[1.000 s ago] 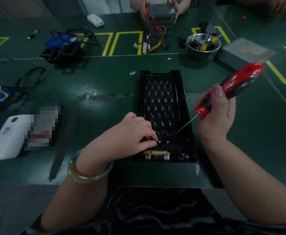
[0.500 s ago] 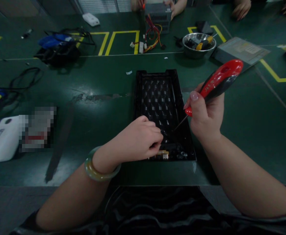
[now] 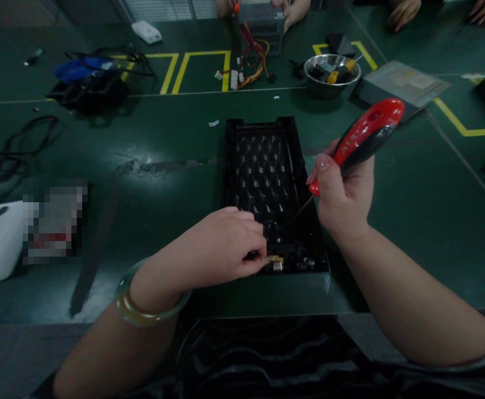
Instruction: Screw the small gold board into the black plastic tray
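A black plastic casing (image 3: 300, 166) with a raised pattern on its floor lies on the table in front of me. Along its near end sits a small tan circuit board (image 3: 276, 261) with a metal connector. My left hand (image 3: 229, 241) reaches over the casing's near left corner, thumb and forefinger pinched at the board's left end. A red and black screwdriver (image 3: 362, 138) is gripped in my right hand (image 3: 346, 194), above the casing's right wall. Its thin shaft slants down and left into the casing; the dark interior makes its tip hard to see.
A metal bowl (image 3: 332, 77) of tools and a grey metal box (image 3: 404, 86) stand beyond my right hand. Across the table, another person's hands (image 3: 296, 12) hold a power supply (image 3: 263, 27) with loose wires. At left lie a white plastic case (image 3: 1, 238) and blue-black cable bundles (image 3: 88, 77).
My left hand has shifted left and slightly nearer to me, its fingertips now at the board's edge. The screwdriver stays in my right hand; the whole view has drifted slightly.
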### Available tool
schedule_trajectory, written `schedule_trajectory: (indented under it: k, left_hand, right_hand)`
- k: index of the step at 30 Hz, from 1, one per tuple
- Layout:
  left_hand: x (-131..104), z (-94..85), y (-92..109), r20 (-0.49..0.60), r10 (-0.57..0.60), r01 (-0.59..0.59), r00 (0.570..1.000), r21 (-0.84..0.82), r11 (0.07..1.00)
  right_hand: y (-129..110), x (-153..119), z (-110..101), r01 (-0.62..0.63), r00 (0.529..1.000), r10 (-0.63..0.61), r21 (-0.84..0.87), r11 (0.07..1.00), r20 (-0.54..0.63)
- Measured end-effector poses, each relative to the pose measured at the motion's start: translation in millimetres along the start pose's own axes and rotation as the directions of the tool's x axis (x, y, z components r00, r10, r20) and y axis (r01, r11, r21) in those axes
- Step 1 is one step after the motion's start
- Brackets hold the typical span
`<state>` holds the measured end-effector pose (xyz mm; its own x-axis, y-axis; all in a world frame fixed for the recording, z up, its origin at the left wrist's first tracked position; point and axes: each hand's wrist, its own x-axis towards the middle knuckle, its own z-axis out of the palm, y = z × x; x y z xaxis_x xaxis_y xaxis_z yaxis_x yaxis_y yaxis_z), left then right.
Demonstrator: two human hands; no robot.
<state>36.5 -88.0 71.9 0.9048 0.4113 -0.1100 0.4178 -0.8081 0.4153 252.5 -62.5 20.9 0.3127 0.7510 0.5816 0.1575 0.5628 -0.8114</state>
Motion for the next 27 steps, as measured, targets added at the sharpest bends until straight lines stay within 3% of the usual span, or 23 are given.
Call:
schedule_trajectory:
  k: [4, 8, 12, 16, 20, 25, 27]
  left_hand:
    - [0.9, 0.7, 8.1, -0.061, 0.0, 0.004, 0.998, 0.066, 0.998]
    - [-2.4, -8.2, 5.9, -0.152, -0.057, 0.062, 0.987, 0.026, 0.998]
    - [-2.9, -10.7, -8.2, -0.322, -0.196, 0.219, 0.926, 0.036, 0.975]
    - [0.6, -4.6, -16.3, -0.231, -0.195, 0.225, 0.953, 0.108, 0.968]
    - [0.1, -4.1, -10.2, -0.172, -0.144, 0.166, 0.975, 0.124, 0.978]
    - [-0.3, -1.9, 1.3, -0.065, 0.089, -0.086, 0.994, 0.041, 0.995]
    - [2.1, 2.6, 3.4, -0.034, 0.125, -0.124, 0.992, 0.039, 0.992]
  right_hand:
    - [2.7, 1.5, -0.7, -0.012, 1.0, 0.012, 0.033, 0.999, -0.007]
    - [3.5, 1.2, -2.1, -0.039, 0.999, 0.039, 0.025, 0.999, 0.004]
    - [2.3, -1.4, -3.8, -0.014, 1.0, 0.016, -0.077, 0.997, 0.02]
    - [0.8, -2.6, -5.0, 0.027, 0.999, -0.019, -0.151, 0.988, 0.051]
    - [0.4, -1.9, -4.4, 0.05, 0.998, -0.042, -0.163, 0.985, 0.057]
    - [-2.2, -2.4, -2.8, 0.045, 0.998, -0.037, -0.179, 0.983, 0.051]
    - [-3.3, -3.0, -3.1, 0.047, 0.998, -0.039, -0.176, 0.983, 0.046]
